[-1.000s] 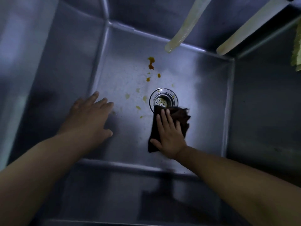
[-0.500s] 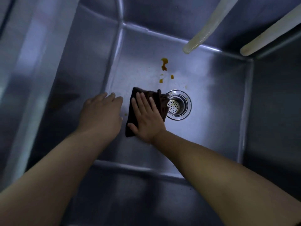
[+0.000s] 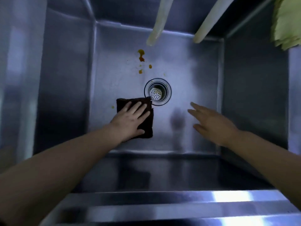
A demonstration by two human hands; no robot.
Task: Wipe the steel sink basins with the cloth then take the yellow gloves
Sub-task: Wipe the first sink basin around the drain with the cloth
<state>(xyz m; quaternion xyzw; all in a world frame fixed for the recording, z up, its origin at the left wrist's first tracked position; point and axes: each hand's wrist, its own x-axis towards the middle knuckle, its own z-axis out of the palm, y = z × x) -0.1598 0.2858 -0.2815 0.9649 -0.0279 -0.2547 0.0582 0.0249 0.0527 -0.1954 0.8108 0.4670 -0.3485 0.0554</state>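
Here, cloth [image 3: 147, 118] flat under left hand [image 3: 128, 121] fingers [image 3: 138, 110], beside drain [image 3: 157, 91]

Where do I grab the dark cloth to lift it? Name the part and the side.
Probably the cloth by its right edge, from the right: it lies flat and folded on the sink floor, the left hand presses its left part, and that edge is bare.

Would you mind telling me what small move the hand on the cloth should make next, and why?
Probably slide the cloth under the left hand up past the drain toward the orange stains, since they remain unwiped on the basin floor.
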